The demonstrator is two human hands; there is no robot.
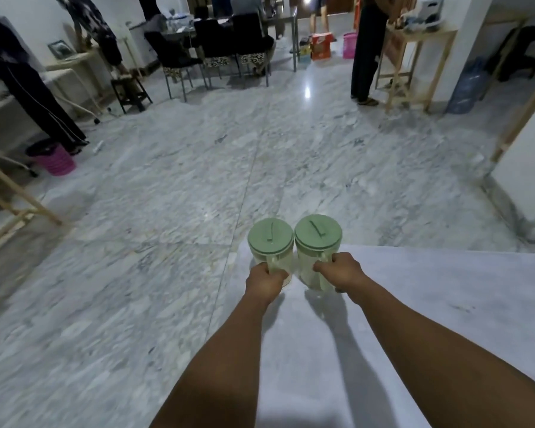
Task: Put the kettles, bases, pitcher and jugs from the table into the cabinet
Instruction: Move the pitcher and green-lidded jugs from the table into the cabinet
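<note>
Two clear plastic jugs with pale green lids stand side by side at the far left corner of a white-covered table (414, 304). My left hand (264, 281) is closed around the handle of the left jug (270, 239). The right jug (318, 234) has its handle gripped by my right hand (340, 271). The jugs touch each other and cast shadows on the cloth. Whether they rest on the table or are lifted slightly, I cannot tell. No cabinet, kettle or base is in view.
A wide marble floor (198, 180) stretches ahead. A pink bucket (54, 157) and wooden frame (10, 199) stand at left, a white appliance (528, 168) at right. Persons stand at far left (34, 88) and far right (366, 47). Dark chairs (217, 44) surround a far table.
</note>
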